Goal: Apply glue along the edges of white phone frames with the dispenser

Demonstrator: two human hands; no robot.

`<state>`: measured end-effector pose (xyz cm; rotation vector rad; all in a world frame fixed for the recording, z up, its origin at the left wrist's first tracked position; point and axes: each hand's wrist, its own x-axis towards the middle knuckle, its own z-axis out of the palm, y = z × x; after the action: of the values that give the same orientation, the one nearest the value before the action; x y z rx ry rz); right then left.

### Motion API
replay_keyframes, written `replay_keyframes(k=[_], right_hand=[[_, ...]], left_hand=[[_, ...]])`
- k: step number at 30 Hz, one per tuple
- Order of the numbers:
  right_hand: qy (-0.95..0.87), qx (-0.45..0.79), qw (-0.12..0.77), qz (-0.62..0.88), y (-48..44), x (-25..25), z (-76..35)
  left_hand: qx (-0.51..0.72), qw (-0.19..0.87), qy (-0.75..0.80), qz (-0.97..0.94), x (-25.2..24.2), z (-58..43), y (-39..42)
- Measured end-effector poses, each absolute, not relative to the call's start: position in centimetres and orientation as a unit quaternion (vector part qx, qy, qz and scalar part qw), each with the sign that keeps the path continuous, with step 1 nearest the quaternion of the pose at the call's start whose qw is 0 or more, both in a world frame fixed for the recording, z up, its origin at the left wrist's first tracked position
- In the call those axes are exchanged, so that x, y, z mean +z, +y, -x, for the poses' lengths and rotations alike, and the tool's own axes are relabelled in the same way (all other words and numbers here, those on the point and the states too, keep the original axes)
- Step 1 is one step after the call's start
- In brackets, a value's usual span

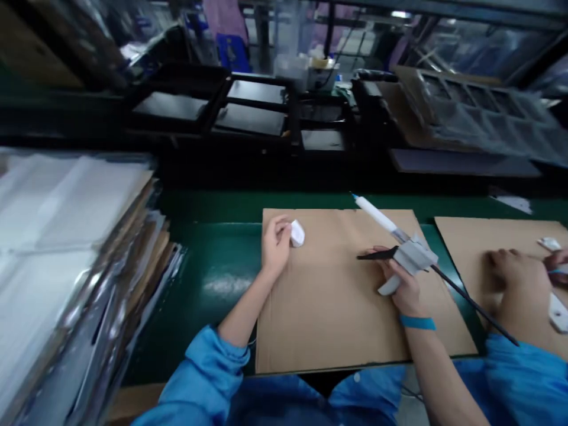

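My left hand (275, 242) is closed on a small white rounded piece (297, 234), pinched between thumb and fingers above the left part of a brown cardboard sheet (328, 319). My right hand (402, 284) grips a grey gun-shaped tool (415, 255) over the sheet's right side. Its long white barrel points up and left to a thin blue tip, and a black cord trails off to the lower right. A dark pointed piece (377, 255) sticks out leftward by the right fingers; I cannot tell whether it belongs to the tool.
Stacked sheets and cardboard (66, 236) stand at the left on the green table (213, 272). Black trays (252, 112) line the back, with clear plastic trays (479, 112) at the back right. A co-worker's hand (519, 272) rests on another cardboard sheet (470, 236) close by on the right.
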<state>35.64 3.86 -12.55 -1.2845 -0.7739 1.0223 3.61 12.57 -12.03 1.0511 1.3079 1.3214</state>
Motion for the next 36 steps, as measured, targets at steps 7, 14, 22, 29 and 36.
replay_keyframes(k=[7,14,22,29,36], right_hand=[[-0.31,0.382,0.635,0.596,3.9,-11.7,-35.0],[-0.318,0.402,0.635,0.578,4.4,-12.8,-35.6],[-0.408,0.404,0.624,0.53,4.6,-14.0,-35.8],[-0.456,0.44,0.608,0.479,3.8,-12.9,-36.5],[-0.339,0.481,0.667,0.456,4.1,-12.3,-35.7]], left_hand=[[0.564,0.664,0.403,-0.281,-12.3,-3.3,13.8],[0.514,0.74,0.327,-0.284,-12.8,-2.4,14.7],[0.374,0.343,0.386,-0.77,-13.0,-4.6,12.5],[0.33,0.252,0.341,-0.843,-11.9,-6.3,11.3],[0.312,0.192,0.489,-0.791,-10.8,-5.2,11.5]])
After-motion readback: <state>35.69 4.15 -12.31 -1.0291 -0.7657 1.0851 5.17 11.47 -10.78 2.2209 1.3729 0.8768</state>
